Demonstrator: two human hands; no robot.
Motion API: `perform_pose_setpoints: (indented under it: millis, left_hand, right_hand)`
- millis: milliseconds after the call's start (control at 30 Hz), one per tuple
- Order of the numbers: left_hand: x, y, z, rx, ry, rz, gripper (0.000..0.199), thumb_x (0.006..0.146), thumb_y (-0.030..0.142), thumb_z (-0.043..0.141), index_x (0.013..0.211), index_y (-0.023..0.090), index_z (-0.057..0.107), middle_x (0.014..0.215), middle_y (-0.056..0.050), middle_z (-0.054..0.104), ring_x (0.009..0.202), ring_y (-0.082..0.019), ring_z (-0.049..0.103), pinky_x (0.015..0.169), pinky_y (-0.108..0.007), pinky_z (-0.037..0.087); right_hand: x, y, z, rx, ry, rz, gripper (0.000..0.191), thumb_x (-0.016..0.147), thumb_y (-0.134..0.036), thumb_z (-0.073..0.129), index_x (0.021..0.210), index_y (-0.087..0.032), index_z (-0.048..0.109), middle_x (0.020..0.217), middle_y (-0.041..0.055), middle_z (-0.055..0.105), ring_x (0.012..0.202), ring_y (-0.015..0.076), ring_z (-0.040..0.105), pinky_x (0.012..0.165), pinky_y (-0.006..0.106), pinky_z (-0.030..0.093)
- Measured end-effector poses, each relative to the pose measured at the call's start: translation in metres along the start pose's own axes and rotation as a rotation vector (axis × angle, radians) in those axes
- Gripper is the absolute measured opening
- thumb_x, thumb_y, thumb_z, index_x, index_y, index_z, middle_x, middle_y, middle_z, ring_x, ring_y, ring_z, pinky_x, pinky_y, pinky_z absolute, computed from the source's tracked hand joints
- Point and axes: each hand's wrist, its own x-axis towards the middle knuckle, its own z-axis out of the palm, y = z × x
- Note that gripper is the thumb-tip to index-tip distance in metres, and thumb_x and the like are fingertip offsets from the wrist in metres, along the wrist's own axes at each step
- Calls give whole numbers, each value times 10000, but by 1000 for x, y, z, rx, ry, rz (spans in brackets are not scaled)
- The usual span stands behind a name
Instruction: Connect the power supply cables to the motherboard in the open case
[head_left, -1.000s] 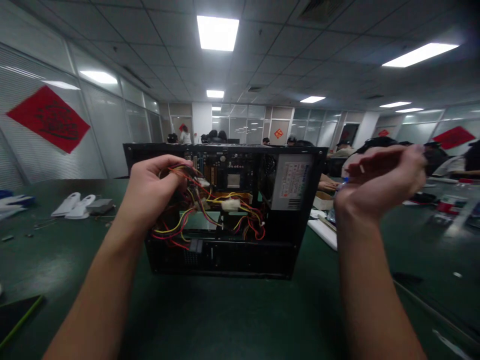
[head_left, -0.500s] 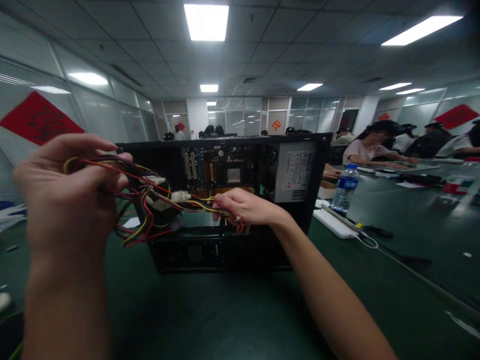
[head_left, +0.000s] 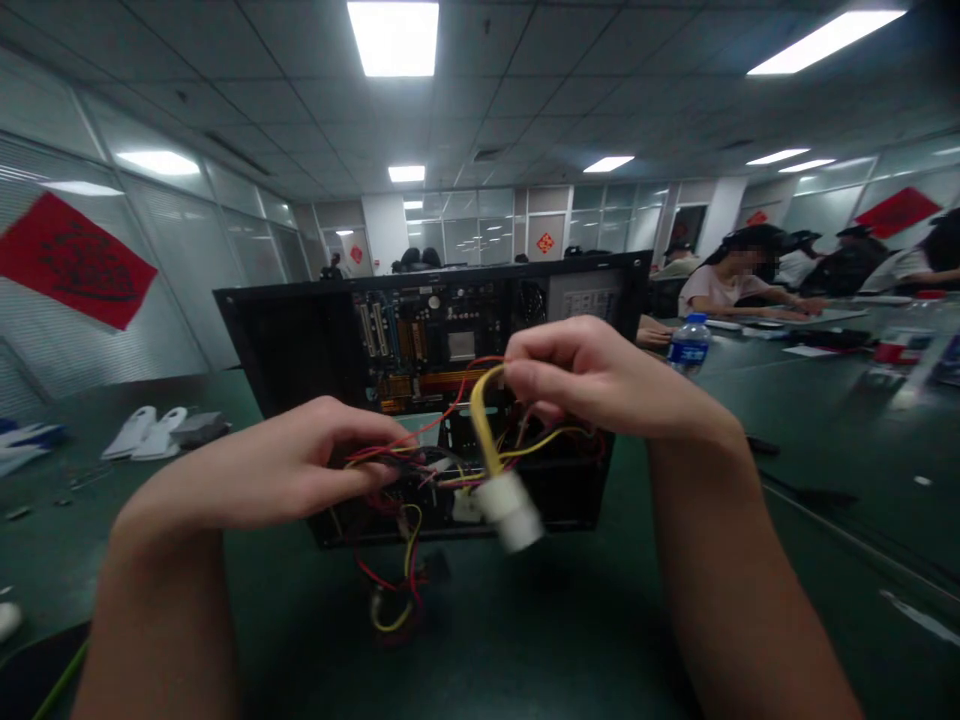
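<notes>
- Evidently, the computer case (head_left: 289, 340) is standing on the green table (head_left: 540, 640) beyond both hands, its open side facing the person and its top edge tilting slightly.
- The wire bundle (head_left: 397, 458), in red, yellow and dark strands, is running between the two hands in front of the case's lower part, one loop hanging below the case's bottom edge.
- The white connector (head_left: 510, 512) is dangling on the yellow wires (head_left: 482, 415) below the right fingertips, well apart from them, and is blurring.
- The power supply (head_left: 589, 300) is sitting in the case's upper right corner, bearing a pale label whose print is too small to read.
- The bottle (head_left: 688, 345) is standing past the case's right edge, showing white lettering on blue that cannot be made out.
- The red diamond sign (head_left: 75, 262) on the left wall is displaying dark characters, not legible here.
- The left hand (head_left: 322, 468) is pinching the wire bundle, thumb and forefinger nearly meeting around it.
- The right hand (head_left: 581, 378) is gripping the yellow wires between thumb and forefinger, almost closed, the other fingers curling under; whether these are touching further strands, one cannot tell.
</notes>
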Motion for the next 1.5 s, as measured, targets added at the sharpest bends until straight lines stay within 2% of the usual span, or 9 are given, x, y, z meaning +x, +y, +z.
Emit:
perform_pose_setpoints:
  millis: [167,300,600,867,1033,1167,1300,1400,1500]
  left_hand:
    - [-9,0,-1,0,185,65,300,964,413,587,1080,228,792,880,-38,788,789,-199,736,691,-247,607]
    - [-9,-3,-1,27,279,75,330,985,428,549,990,188,774,795,-46,755,719,-169,702,649,-225,588]
    - [-14,0,0,-98,851,195,163,813,252,765,972,218,774,793,-12,691,627,-93,602,515,-126,489]
    - [-29,12,3,-14,563,333,274,788,103,733,1006,253,801,746,-8,715,608,-112,663,529,-145,535]
    - [-29,17,8,-1,532,454,222,800,145,775,989,258,801,723,-3,717,558,-101,630,491,-154,499]
    - [-28,17,20,-81,851,510,142,887,416,760,903,282,803,741,5,710,593,-101,630,522,-195,498]
    - [-27,29,29,-59,1113,461,275,867,528,749,750,280,778,630,19,651,507,-104,555,476,-246,467]
    - [-27,36,29,4,1082,404,93,877,326,734,809,300,791,656,24,684,491,-102,560,421,-232,421]
    - [-31,36,24,72,939,394,119,864,237,716,888,315,801,706,26,723,503,-96,589,407,-194,413]
  right_hand:
    - [12,11,3,100,306,-80,588,931,-724,552,729,-174,600,687,12,588,615,104,567,570,234,431]
    - [12,13,3,98,311,-62,548,899,-696,632,750,-169,607,663,-4,571,599,93,537,552,229,419]
    - [3,-7,12,-129,182,-111,359,907,-499,711,970,-145,703,860,55,699,746,155,618,626,259,457]
    - [13,-6,25,-407,431,-251,321,1023,-420,539,998,-143,698,810,39,662,722,140,542,655,264,379]
    - [11,-9,26,-323,231,-279,540,993,-600,545,678,-163,578,612,-20,471,610,101,414,571,257,293]
    - [4,-18,30,-94,108,-290,601,1049,-625,378,760,-159,623,682,5,545,619,100,477,559,239,343]
    - [2,-28,37,-49,-60,-251,389,1029,-509,536,1060,-150,683,874,30,667,701,104,560,593,214,406]
    - [4,-35,45,-51,-171,-240,279,994,-410,629,1081,-151,686,845,9,677,666,93,554,579,206,406]
    - [1,-37,43,44,-186,-291,287,984,-421,643,862,-163,680,669,-29,594,562,80,498,519,216,370]
